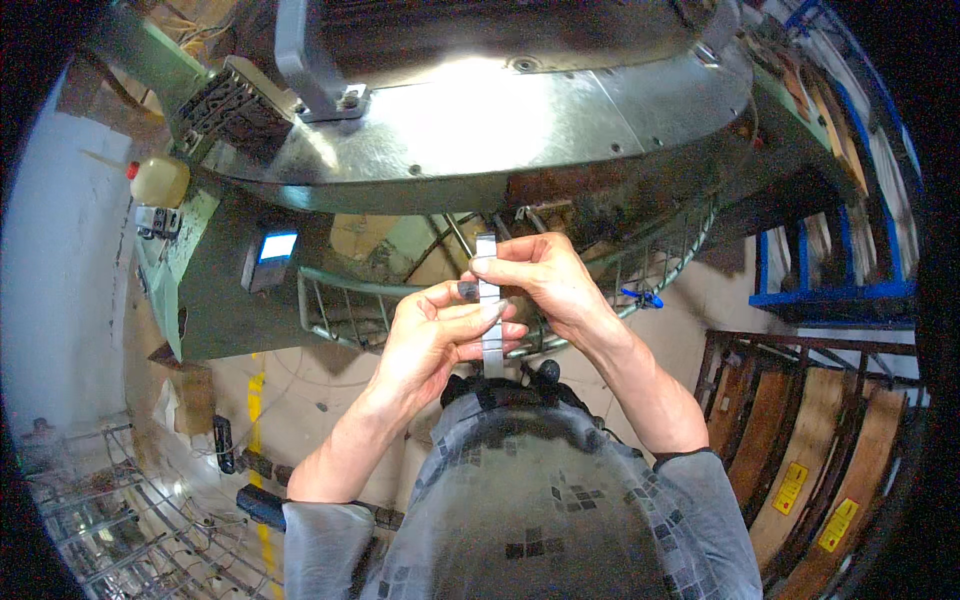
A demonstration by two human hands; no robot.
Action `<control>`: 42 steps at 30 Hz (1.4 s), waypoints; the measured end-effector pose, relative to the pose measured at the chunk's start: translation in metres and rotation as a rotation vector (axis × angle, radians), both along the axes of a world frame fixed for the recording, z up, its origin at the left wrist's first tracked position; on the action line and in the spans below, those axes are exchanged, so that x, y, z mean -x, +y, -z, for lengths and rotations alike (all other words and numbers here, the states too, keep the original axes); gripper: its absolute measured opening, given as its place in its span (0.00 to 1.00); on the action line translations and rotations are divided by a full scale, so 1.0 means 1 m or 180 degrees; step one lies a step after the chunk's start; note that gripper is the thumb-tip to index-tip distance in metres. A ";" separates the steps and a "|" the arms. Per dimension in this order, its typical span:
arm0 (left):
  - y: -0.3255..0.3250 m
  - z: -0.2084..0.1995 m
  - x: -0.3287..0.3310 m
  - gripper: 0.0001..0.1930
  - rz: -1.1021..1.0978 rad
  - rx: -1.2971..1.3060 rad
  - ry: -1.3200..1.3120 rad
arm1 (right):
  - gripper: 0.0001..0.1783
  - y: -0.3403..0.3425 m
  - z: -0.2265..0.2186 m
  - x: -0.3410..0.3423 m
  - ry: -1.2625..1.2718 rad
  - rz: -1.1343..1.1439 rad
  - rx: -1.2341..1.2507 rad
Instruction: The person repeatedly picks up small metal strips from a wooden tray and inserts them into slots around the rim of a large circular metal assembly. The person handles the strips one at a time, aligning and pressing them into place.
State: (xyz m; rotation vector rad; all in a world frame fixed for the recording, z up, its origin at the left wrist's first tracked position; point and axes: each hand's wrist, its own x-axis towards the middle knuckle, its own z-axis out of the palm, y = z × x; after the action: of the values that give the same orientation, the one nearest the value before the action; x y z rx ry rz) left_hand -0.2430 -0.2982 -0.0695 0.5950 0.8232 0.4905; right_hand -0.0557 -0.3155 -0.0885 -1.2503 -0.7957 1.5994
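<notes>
In front of my body I hold a narrow, light-grey strip point(491, 345) with several dark cross lines along it. It runs lengthwise away from me; I cannot make out its exact kind. My left hand point(425, 335) is closed round its nearer half, thumb on top and fingers partly behind it. A dark patch or cover shows on one left fingertip. My right hand point(550, 280) pinches the strip nearer its far end, between thumb and forefinger. Other right fingers curl beneath and are partly hidden.
Ahead stands a big machine with a curved metal rim point(570, 120) and a green rail point(350, 290) below. A lit screen point(278, 247) and a yellowish bottle point(162, 182) are at left. Blue racks point(830, 300) and a rack of wooden boards point(800, 440) stand right; a wire rack point(110, 510) lower left.
</notes>
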 end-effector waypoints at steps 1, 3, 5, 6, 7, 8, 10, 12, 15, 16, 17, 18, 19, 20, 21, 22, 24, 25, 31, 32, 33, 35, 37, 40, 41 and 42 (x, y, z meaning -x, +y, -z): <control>0.009 0.003 0.001 0.16 0.0023 0.0033 -0.0038 | 0.14 0.007 0.004 0.001 0.0043 -0.0013 -0.0062; 0.028 0.011 -0.001 0.19 0.0066 0.0145 -0.0035 | 0.13 0.022 0.013 0.004 -0.0134 0.0227 -0.0112; 0.047 0.018 -0.007 0.21 0.0082 0.0119 -0.0005 | 0.12 0.035 0.020 0.005 0.0131 0.0628 0.0494; 0.052 0.021 -0.009 0.21 0.0052 0.0123 -0.0142 | 0.11 0.040 0.024 0.007 0.0440 0.0686 0.0284; 0.057 0.023 -0.012 0.21 -0.0008 0.0134 -0.0214 | 0.11 0.043 0.026 0.007 0.0418 0.0706 0.0344; 0.059 0.024 -0.013 0.21 0.0076 0.0133 -0.0252 | 0.11 0.044 0.026 0.008 0.0360 0.0757 0.0434; 0.063 0.024 -0.012 0.21 0.0270 0.0194 -0.0152 | 0.10 0.043 0.026 0.008 0.0463 0.0790 0.0367; 0.066 0.022 -0.011 0.21 0.0325 0.0273 -0.0164 | 0.10 0.041 0.023 0.008 0.0524 0.0849 0.0674; 0.072 0.021 -0.010 0.21 0.0434 0.0382 -0.0142 | 0.11 0.040 0.019 0.009 0.0401 0.0877 0.0933; 0.073 0.021 -0.010 0.21 0.0430 0.0384 -0.0120 | 0.12 0.040 0.017 0.010 0.0497 0.0935 0.0879; 0.074 0.021 -0.010 0.21 0.0447 0.0395 -0.0113 | 0.12 0.040 0.016 0.011 0.0684 0.0884 0.0751; 0.074 0.022 -0.010 0.20 0.0421 0.0385 -0.0101 | 0.13 0.041 0.016 0.012 0.0468 0.0830 0.0988; 0.074 0.023 -0.010 0.20 0.0413 0.0384 -0.0107 | 0.14 0.041 0.015 0.011 0.0340 0.0663 0.1150; 0.072 0.023 -0.010 0.19 0.0418 0.0385 -0.0091 | 0.15 0.039 0.014 0.011 0.0193 0.0572 0.1027; 0.068 0.023 -0.010 0.19 0.0446 0.0300 0.0044 | 0.15 0.037 0.013 0.010 0.0045 0.0488 0.0904; 0.062 0.023 -0.009 0.19 0.0493 0.0216 0.0198 | 0.15 0.032 0.012 0.008 -0.0127 0.0489 0.0501; 0.046 0.022 -0.009 0.18 0.0503 -0.0028 0.0238 | 0.19 0.016 0.006 -0.001 0.0033 0.0391 0.0288; 0.034 0.021 -0.011 0.16 0.0513 -0.0053 0.0186 | 0.20 0.009 0.004 -0.005 -0.0039 0.0449 0.0528; -0.012 0.019 -0.032 0.16 0.0729 -0.0151 0.0010 | 0.14 -0.048 -0.007 -0.022 -0.0010 0.0690 0.0059; -0.018 0.018 -0.036 0.16 0.0747 -0.0162 0.0006 | 0.12 -0.055 -0.008 -0.025 0.0086 0.0739 0.0104; -0.023 0.017 -0.040 0.16 0.0777 -0.0179 -0.0005 | 0.12 -0.063 -0.009 -0.028 0.0146 0.0749 0.0097; -0.033 0.015 -0.049 0.15 0.0802 -0.0284 -0.0007 | 0.12 -0.077 -0.011 -0.035 0.0169 0.0782 0.0238; -0.043 0.013 -0.058 0.13 0.0823 -0.0223 -0.0013 | 0.11 -0.094 -0.014 -0.044 0.0206 0.0765 0.0264; -0.058 0.007 -0.070 0.14 0.0829 0.0036 -0.0081 | 0.12 -0.113 -0.014 -0.053 0.0174 0.0854 0.0047; -0.063 0.005 -0.073 0.14 0.0866 0.0071 -0.0049 | 0.12 -0.118 -0.014 -0.056 0.0133 0.0886 -0.0017; -0.067 0.003 -0.076 0.15 0.0893 0.0105 -0.0018 | 0.13 -0.123 -0.013 -0.058 0.0064 0.0940 -0.0022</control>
State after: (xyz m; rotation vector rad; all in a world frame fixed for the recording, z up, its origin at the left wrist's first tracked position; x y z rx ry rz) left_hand -0.1666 -0.3647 -0.0727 0.6663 0.7272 0.2219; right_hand 0.0021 -0.4384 -0.0751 -1.2795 -0.5731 1.3667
